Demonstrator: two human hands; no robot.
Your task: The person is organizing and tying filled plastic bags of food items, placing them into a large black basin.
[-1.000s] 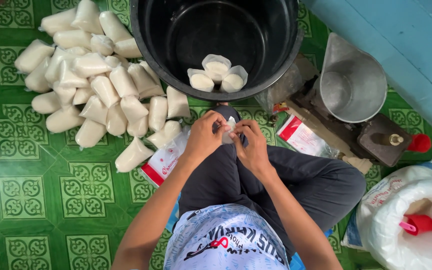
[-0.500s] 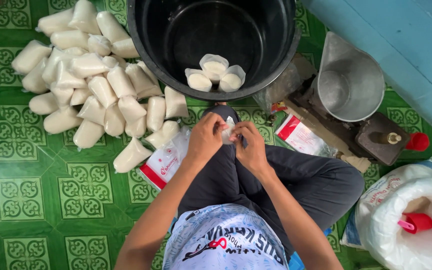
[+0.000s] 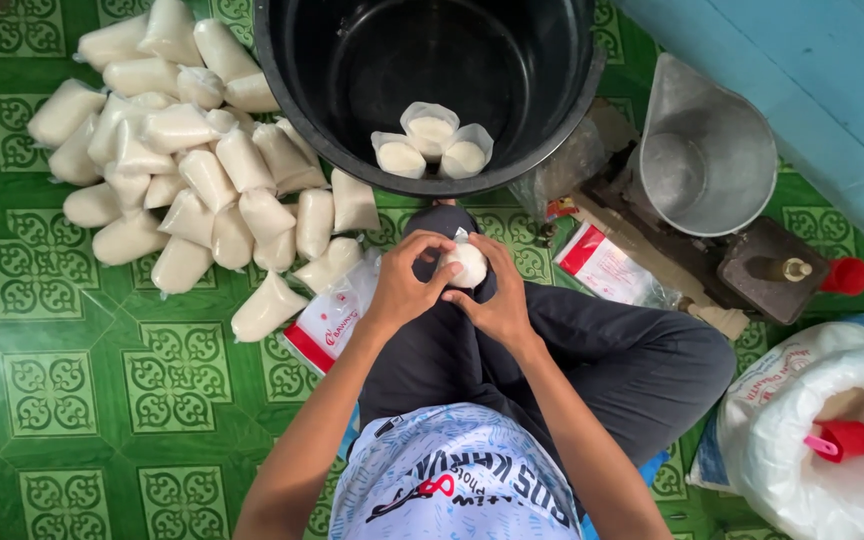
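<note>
Filled white packets point(image 3: 187, 165) lie heaped on the green floor point(image 3: 52, 400). The black tub point(image 3: 430, 85) contains three packets point(image 3: 432, 143). Below it, both hands, left point(image 3: 404, 285) and right point(image 3: 497, 300), grasp a small white bag point(image 3: 465, 264) above the lap. A sack point(image 3: 832, 450) holds a red scoop point(image 3: 842, 440).

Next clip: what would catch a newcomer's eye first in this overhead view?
Probably the large black plastic tub at top centre, with three small clear bags of white powder on its bottom. Left of it, a heap of filled white bags spreads over the green patterned tile floor. In the middle, the left hand and right hand close around one small white bag above the person's lap.
</note>
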